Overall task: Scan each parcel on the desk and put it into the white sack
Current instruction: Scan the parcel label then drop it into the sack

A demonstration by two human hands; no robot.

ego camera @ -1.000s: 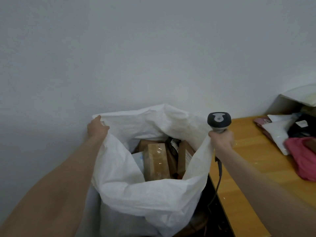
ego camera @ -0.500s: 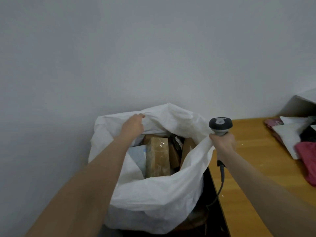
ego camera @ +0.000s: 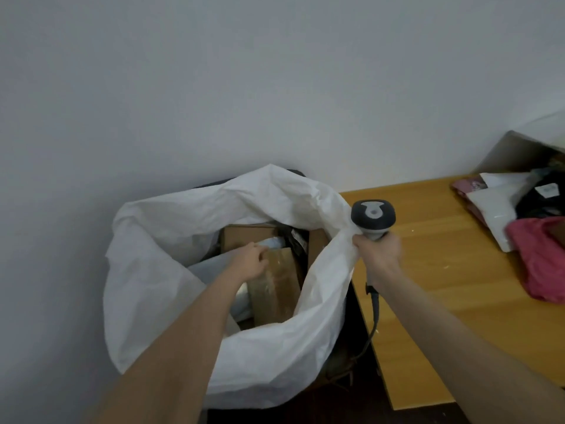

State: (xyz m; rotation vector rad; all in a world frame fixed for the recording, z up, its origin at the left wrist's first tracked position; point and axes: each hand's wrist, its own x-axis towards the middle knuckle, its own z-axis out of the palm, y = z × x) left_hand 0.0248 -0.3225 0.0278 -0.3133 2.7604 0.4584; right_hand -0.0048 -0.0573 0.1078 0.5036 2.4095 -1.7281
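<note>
The white sack (ego camera: 171, 240) stands open off the desk's left edge, its woven cloth limp; it holds shape only where you pull the rim. Your left hand (ego camera: 249, 263) is down inside it, fingers curled over the top end of a taped cardboard box (ego camera: 278, 286) that leans among other parcels. That box looks stiff and the tape slick, so take it by the edges, not the faces. Your right hand (ego camera: 380, 255) is clamped round the scanner (ego camera: 373, 217) handle with the sack's rim pinched against it. On the desk (ego camera: 428, 270), at its right edge, the soft mailers (ego camera: 492, 215) wait: probably light and floppy, best gripped across the middle.
</note>
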